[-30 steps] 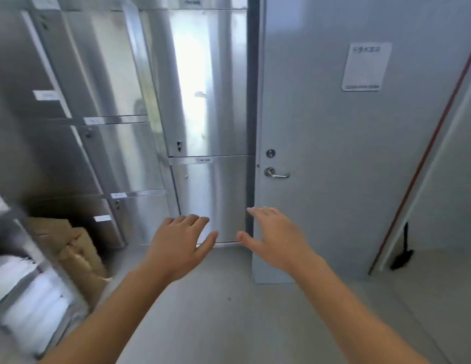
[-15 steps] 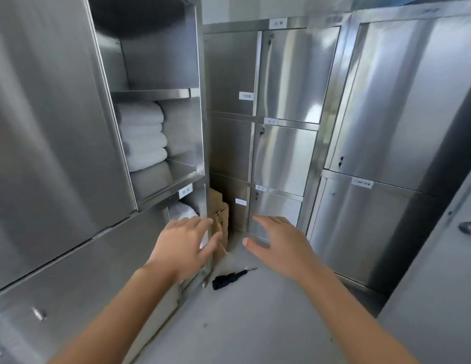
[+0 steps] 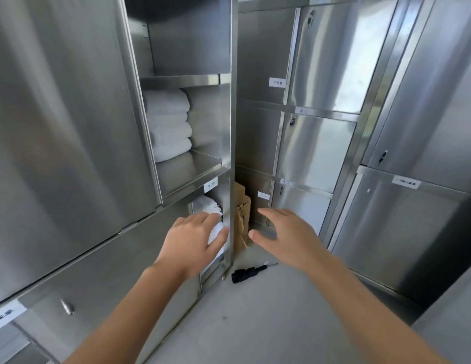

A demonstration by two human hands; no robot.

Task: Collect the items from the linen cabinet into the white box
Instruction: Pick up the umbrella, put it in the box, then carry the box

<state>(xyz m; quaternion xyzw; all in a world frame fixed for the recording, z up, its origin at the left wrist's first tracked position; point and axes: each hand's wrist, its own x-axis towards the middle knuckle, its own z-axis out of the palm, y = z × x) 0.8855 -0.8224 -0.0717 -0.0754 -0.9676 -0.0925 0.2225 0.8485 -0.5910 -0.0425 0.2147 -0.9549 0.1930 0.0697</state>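
An open steel linen cabinet [image 3: 230,122] stands on the left. A stack of folded white towels [image 3: 168,124] lies on its middle shelf. More folded white linen [image 3: 209,206] fills the compartment below. My left hand [image 3: 193,240] is stretched out, fingers straight, in front of that lower linen, and I cannot tell whether it touches it. My right hand [image 3: 284,235] hovers with spread fingers to the right, holding nothing. No white box is in view.
Shut steel locker doors [image 3: 321,151] line the back and right. Brown cardboard [image 3: 241,219] leans in the corner beside the cabinet. A black folded umbrella [image 3: 246,273] lies on the grey floor. A big steel door panel [image 3: 66,122] hangs at the left.
The view has swung left from a grey door to the open linen cabinet and moved closer. Both hands have stayed out in front, the left now before the lower linen.
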